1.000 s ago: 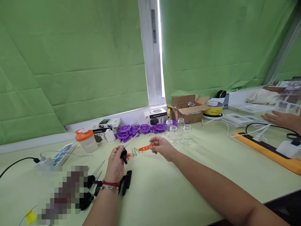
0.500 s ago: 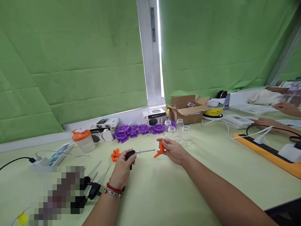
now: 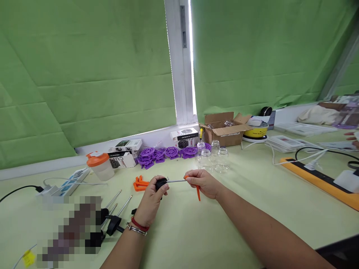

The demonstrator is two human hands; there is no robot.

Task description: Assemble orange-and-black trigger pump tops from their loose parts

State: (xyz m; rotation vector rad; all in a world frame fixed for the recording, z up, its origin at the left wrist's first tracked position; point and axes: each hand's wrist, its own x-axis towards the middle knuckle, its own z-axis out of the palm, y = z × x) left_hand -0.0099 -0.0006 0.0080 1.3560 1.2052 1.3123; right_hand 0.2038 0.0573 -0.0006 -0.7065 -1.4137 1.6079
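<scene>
My left hand (image 3: 153, 198) is closed around a black plastic piece (image 3: 160, 183) with a thin metal rod (image 3: 176, 181) sticking out to the right. My right hand (image 3: 204, 183) pinches an angled orange plastic part (image 3: 198, 193) at the rod's far end; the fingers hide whether the tip is inside it. More orange parts (image 3: 139, 184) lie on the table just beyond my left hand. To the left rest several similar black pieces (image 3: 114, 225) with metal rods.
Purple wheel-like plastic parts (image 3: 171, 152) lie along the wall. Glass jars (image 3: 222, 160) and an open cardboard box (image 3: 227, 138) stand right of them. An orange-lidded shaker (image 3: 101, 168), a white power strip (image 3: 74, 181) and an orange one (image 3: 316, 183) flank the workspace. Another person's hand (image 3: 353, 139) shows at right.
My hands have come together, so the rod's tip now meets the orange part. That part has turned, its arm pointing down. The other person's hands have mostly left the view.
</scene>
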